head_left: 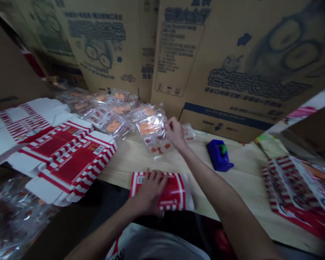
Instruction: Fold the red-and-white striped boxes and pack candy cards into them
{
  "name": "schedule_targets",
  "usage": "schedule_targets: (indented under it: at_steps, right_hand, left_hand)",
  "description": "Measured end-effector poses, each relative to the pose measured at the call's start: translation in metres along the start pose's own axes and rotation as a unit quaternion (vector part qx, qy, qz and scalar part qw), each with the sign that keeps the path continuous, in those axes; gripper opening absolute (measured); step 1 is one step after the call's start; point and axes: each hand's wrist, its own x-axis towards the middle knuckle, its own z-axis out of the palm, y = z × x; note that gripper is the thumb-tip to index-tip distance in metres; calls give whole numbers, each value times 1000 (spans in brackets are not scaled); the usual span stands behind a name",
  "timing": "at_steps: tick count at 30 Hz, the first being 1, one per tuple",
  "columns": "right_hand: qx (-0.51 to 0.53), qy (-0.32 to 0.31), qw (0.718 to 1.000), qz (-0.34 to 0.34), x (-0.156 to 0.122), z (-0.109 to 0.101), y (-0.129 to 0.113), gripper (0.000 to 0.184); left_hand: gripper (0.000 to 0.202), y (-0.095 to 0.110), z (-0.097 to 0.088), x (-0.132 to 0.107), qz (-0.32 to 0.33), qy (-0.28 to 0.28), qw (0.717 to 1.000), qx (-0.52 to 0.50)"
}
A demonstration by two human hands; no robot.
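My left hand (148, 191) lies over a folded red-and-white striped carton (174, 193) at the near edge of the wooden table, its fingers spread across the carton and gripping it. My right arm reaches forward across the table. Its hand (174, 131) pinches a clear plastic packet (158, 142) holding orange pieces. More such packets (111, 115) lie heaped just to the left and behind, some overlapping the one in my fingers.
Flat red-and-white carton blanks (67, 159) lie stacked on the left. A blue tape dispenser (219, 155) stands on the wooden table (197, 180), and printed red sheets (292, 191) lie at right. Large cardboard boxes (227, 65) stand behind; a bag pile (13, 216) sits lower left.
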Motion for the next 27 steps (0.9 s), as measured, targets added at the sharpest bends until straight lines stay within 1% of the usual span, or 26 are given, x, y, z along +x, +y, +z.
schedule_targets:
  at_steps: [1,2,3,4,5,6,8,9,11,13,15,16,19,21,22,24,25,26,27]
  right_hand:
    - [36,42,998,-27,0,-28,4,5]
    - [72,70,994,-46,-4,-55,8,5]
    - [102,75,991,-53,-11,-81,15,10]
    - [120,53,990,-46,-22,-105,22,20]
    - [126,19,991,-34,-35,-124,31,31]
    - [118,-23,993,-19,-49,-140,42,39]
    - [84,-86,993,12,-79,-157,65,44]
    - [61,-107,992,28,-92,-161,77,44]
    - [11,-127,991,46,-112,-162,95,45]
    - [-41,-140,989,31,-124,-160,104,46]
    - [-67,-178,982,-4,-130,-158,103,44]
    - [-69,-212,975,-22,-132,-156,99,43]
    - [-88,-327,939,-58,-137,-146,85,39]
    - [-129,-361,921,-66,-140,-133,79,36]
    - [-143,-366,917,-63,-142,-126,78,34]
    - [-143,-352,924,-44,-147,-114,81,31]
    - [-131,-331,934,-28,-151,-112,86,30]
    - [-117,-293,949,-8,-156,-113,93,31]
    - [-104,-239,965,16,-162,-118,103,33]
  left_hand:
    - [118,-9,-3,-1,-14,16,1000,9]
    - [114,-17,-6,0,-24,33,999,18]
    - [111,-24,-9,0,-32,47,998,25]
    - [109,-30,-12,1,-37,58,997,31]
    - [109,-35,-15,2,-41,64,996,35]
    - [109,-38,-17,4,-42,68,996,38]
    - [111,-39,-19,6,-43,72,996,37]
    - [112,-38,-19,7,-44,74,996,35]
    - [112,-34,-18,9,-44,84,995,32]
    - [110,-28,-17,12,-39,95,994,36]
    - [108,-23,-16,14,-31,105,993,45]
    - [107,-20,-16,15,-27,108,993,49]
    - [105,-14,-13,19,-7,108,993,55]
    - [107,-11,-11,21,9,97,994,50]
    - [108,-10,-10,22,14,86,995,45]
    - [110,-9,-9,22,15,55,998,36]
    - [112,-8,-9,23,9,35,999,32]
    - [114,-9,-10,23,3,15,999,29]
    - [117,-9,-10,23,-6,-4,1000,28]
